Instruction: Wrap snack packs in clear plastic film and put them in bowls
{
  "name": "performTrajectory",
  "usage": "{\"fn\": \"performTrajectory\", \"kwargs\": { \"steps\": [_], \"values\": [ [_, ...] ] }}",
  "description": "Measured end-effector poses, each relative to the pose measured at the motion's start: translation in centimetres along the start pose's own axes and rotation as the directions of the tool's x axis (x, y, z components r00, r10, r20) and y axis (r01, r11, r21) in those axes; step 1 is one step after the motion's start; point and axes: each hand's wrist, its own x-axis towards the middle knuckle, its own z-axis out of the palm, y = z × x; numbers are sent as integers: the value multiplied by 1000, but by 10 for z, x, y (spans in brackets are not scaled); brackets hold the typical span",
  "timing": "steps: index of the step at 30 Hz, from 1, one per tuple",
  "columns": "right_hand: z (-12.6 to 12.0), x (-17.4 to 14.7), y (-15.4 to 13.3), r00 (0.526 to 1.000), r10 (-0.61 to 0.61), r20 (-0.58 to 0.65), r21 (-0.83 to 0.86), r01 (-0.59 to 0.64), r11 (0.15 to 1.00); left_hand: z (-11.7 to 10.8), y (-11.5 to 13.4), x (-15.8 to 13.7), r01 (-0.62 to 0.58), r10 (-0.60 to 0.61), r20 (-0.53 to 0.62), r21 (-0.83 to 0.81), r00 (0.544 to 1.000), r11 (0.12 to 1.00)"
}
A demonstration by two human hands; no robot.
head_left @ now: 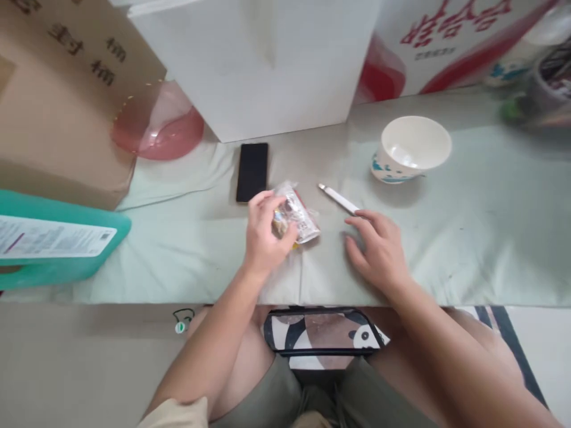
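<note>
My left hand (266, 229) is curled over some small plastic packets (300, 215), fingers on the far edge and thumb on the near side. The top packet is clear and crinkled with dark print; red and yellow bits show beneath it. To the right, my right hand (378, 246) rests on the cloth with its thumb apart from its bent fingers. Its fingertips meet the near end of a slim white pen-like tool (338, 198), whose exact kind I cannot make out. A black phone (253, 172) lies just beyond my left hand.
A white paper bowl (414, 145) with blue marks stands at the right. Behind are a large white box (267, 71), a red-and-white carton (428, 47) and a pink translucent bowl (165, 134). A cardboard box (57, 119) and a green container (89, 261) occupy the left.
</note>
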Motion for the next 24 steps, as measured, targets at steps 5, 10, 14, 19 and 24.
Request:
{"fn": "performTrajectory", "kwargs": {
  "steps": [5, 10, 14, 19, 24],
  "values": [
    [17, 14, -16, 995, 9, -95, -104, -19, 994, 5, -6, 7, 57, -44, 114, -120, 993, 991],
    [33, 32, -52, 993, -110, -37, 164, 114, 980, 0, -3, 14, 31, 30, 225, -261, 974, 965],
    [45, 37, -60, 996, -83, -14, 228, 83, 970, -6, -8, 17, 17, 71, 238, -347, 969, 938],
    [43, 33, -55, 1000, -14, -12, 231, 17, 973, -13, -14, 21, 97, -42, 177, -318, 983, 943],
    [32, 31, -44, 972, 111, -205, 183, -74, 980, -13, -14, 23, 223, -188, 126, -386, 974, 895]
  ]
}}
